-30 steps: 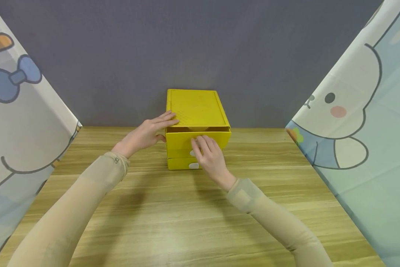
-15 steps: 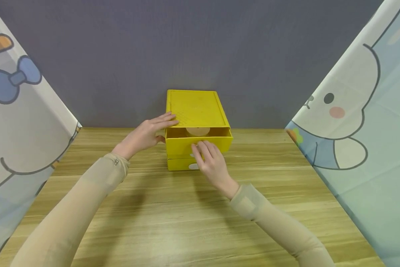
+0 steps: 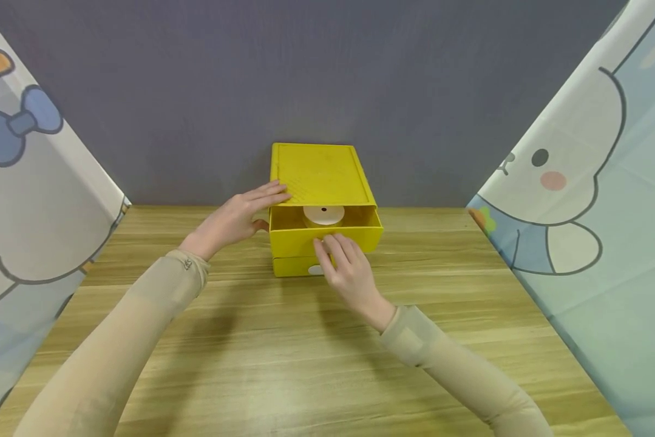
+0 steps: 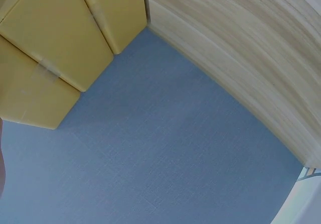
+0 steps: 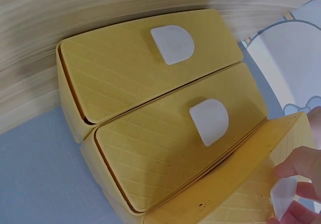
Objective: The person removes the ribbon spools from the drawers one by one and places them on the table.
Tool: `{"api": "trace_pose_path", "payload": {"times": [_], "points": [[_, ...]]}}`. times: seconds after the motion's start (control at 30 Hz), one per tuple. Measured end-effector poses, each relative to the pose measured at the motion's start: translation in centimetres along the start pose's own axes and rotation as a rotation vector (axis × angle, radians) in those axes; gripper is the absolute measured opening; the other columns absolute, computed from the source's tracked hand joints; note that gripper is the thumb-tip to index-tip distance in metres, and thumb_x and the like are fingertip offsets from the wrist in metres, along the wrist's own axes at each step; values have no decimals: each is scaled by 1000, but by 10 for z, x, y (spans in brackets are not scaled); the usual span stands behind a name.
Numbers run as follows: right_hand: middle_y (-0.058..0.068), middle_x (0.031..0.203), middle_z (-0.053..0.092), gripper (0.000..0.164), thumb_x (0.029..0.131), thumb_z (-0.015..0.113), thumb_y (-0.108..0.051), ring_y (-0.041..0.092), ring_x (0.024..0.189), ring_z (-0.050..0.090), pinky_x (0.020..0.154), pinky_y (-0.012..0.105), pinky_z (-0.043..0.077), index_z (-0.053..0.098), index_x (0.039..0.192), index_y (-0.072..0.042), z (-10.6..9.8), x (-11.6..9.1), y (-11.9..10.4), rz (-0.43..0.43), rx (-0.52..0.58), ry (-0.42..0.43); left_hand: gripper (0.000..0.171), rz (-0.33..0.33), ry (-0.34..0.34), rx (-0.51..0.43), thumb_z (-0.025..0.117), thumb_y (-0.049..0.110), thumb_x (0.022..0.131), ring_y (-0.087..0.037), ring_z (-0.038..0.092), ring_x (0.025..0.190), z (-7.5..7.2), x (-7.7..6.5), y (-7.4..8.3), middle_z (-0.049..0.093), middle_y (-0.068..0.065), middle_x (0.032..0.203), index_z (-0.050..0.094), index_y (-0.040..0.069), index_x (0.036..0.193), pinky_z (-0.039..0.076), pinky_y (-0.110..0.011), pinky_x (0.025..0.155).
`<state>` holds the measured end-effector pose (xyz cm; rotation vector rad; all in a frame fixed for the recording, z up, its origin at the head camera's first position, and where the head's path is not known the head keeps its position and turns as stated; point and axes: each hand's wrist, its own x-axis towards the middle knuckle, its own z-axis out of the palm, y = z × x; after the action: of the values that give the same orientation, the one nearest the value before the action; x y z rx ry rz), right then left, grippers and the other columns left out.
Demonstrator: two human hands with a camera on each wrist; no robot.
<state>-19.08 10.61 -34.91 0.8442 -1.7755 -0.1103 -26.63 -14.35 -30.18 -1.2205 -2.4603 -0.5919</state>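
Note:
A yellow drawer cabinet [image 3: 322, 173] stands on the table against the grey backdrop, its top drawer [image 3: 291, 244] pulled partway out. Inside that drawer sits a round white-topped thing [image 3: 324, 215] with a dark dot in its middle; its rear is under the cabinet top. My left hand [image 3: 237, 215] rests with extended fingers on the top's front left corner, thumb down by the side. Only a sliver of it shows in the left wrist view. My right hand [image 3: 351, 276] pinches the top drawer's white handle [image 5: 283, 196] between thumb and fingers.
Below are two shut drawers, each with a white handle [image 5: 209, 122]. The wooden table [image 3: 261, 376] spreads out in front. A grey backdrop [image 3: 196, 109] rises behind the cabinet, and cartoon-printed cloths [image 3: 595, 230] flank the table on both sides.
The top drawer has slid out toward me with my right hand at its front. The round white-topped thing inside has come into view. My left hand has stayed on the cabinet.

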Motion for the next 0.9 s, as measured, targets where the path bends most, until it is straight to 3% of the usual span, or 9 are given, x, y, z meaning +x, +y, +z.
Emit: {"api": "trace_pose_path", "payload": {"times": [0.33, 0.9], "points": [[13, 94, 66, 26, 96, 46, 5, 26, 86, 64, 75, 31, 59, 71, 101, 1, -10, -4, -3, -11, 25, -5, 73, -1, -2, -2, 72, -13, 74, -35, 36, 141, -1, 0, -1, 41, -16, 151, 48, 5, 140, 52, -45, 98], [13, 92, 66, 24, 96, 49, 4, 24, 84, 64, 74, 30, 59, 72, 99, 1, -19, -7, -7, -20, 29, 24, 73, -8, -18, 4, 73, -12, 75, -34, 37, 141, -2, 1, -1, 41, -15, 151, 48, 6, 141, 50, -46, 101]]}}
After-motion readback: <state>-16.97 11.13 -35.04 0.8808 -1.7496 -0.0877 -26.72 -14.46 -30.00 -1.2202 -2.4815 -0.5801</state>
